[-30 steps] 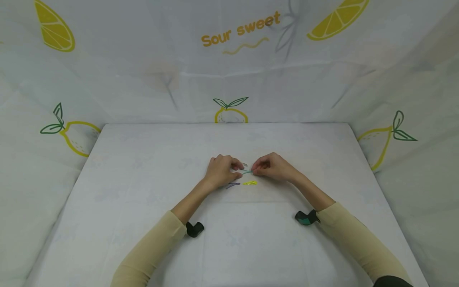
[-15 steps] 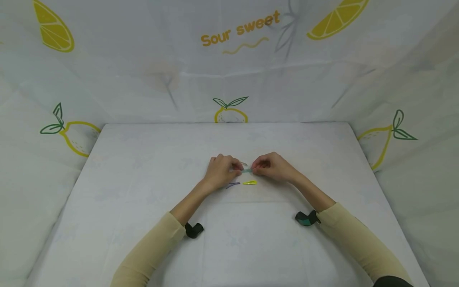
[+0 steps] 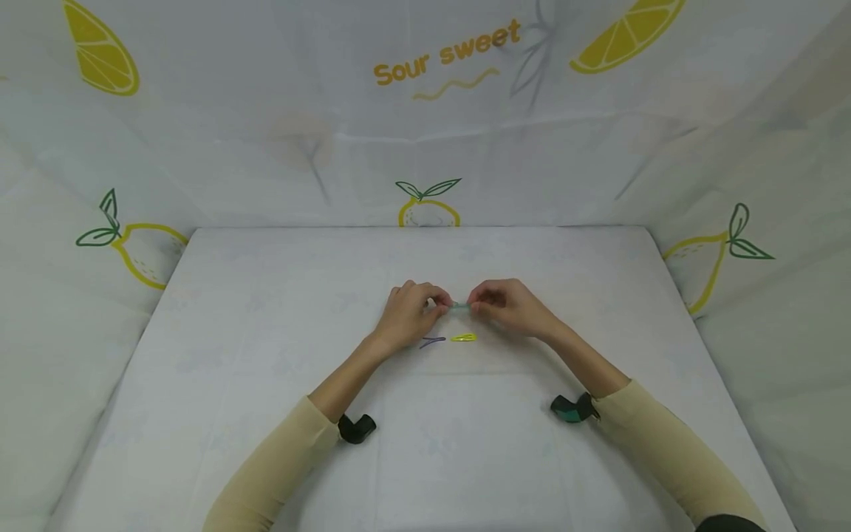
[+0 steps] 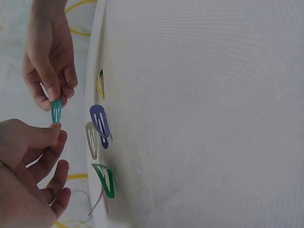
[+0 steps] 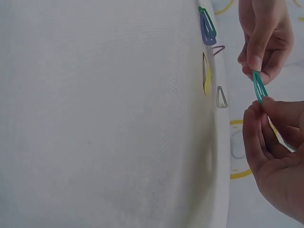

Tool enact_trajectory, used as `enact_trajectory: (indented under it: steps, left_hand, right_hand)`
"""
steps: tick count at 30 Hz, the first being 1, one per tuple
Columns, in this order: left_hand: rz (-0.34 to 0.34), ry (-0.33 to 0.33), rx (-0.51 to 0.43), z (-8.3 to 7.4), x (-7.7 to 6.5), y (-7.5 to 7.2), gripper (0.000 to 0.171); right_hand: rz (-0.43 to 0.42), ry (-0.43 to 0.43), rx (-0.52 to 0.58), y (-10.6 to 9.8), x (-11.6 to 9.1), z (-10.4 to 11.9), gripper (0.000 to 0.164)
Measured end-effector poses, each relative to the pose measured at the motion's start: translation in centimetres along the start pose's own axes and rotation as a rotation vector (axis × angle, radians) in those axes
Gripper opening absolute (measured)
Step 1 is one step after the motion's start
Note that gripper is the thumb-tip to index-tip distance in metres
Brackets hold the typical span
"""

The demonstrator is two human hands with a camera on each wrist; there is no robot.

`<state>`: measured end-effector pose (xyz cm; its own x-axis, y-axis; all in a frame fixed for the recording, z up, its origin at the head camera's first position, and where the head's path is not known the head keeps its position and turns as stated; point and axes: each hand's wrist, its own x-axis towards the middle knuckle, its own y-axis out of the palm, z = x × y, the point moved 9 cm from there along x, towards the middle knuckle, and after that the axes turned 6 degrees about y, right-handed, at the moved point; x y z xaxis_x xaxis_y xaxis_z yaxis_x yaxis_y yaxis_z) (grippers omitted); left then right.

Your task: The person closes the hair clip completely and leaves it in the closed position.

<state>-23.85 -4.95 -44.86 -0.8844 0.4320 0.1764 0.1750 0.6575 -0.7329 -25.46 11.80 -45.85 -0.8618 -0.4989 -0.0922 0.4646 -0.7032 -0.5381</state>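
A teal snap hair clip [image 3: 459,306] is stretched between my two hands, above the table, with its strips lying close together. My left hand [image 3: 408,314] pinches one end between thumb and index finger; its other fingers are loosely bent in the left wrist view. At the opposite end, the thumb and fingers of my right hand [image 3: 512,307] pinch the clip [image 5: 259,87]. On the table below lie a purple hair clip [image 3: 433,341], its parts spread, and a yellow hair clip [image 3: 463,338]. The left wrist view also has a green clip [image 4: 105,180] and a grey-beige clip [image 4: 91,140].
A white cloth covers the table [image 3: 425,451], and lemon-printed cloth [image 3: 266,148] hangs at the back and sides. A thin pinkish clip [image 5: 218,50] lies near the other clips in the right wrist view. Dark wrist cameras [image 3: 357,428] sit beside both sleeves.
The teal clip's strips were spread apart a second ago and came together. Both hands have since moved slightly up and away with the clip. The purple and yellow clips stay put.
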Motion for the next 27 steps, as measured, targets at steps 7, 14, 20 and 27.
enact_trajectory:
  steps: [7,14,20,27]
  left_hand:
    - [-0.012,0.014,-0.056,-0.5,-0.2,-0.4,0.010]
    - [-0.023,0.045,-0.060,-1.0,-0.4,-0.9,0.011]
    - [-0.033,0.068,-0.056,-1.7,-0.5,-1.2,0.011]
    - [-0.030,0.076,-0.078,-2.1,-0.7,-1.0,0.011]
  right_hand:
    - [-0.033,0.005,0.034,-0.2,-0.4,0.8,0.010]
    - [-0.029,-0.016,0.038,-0.2,-1.0,1.8,0.014]
    - [-0.034,-0.023,0.030,-0.4,-1.4,2.1,0.013]
    - [-0.022,-0.019,0.033,-0.2,-1.7,2.1,0.012]
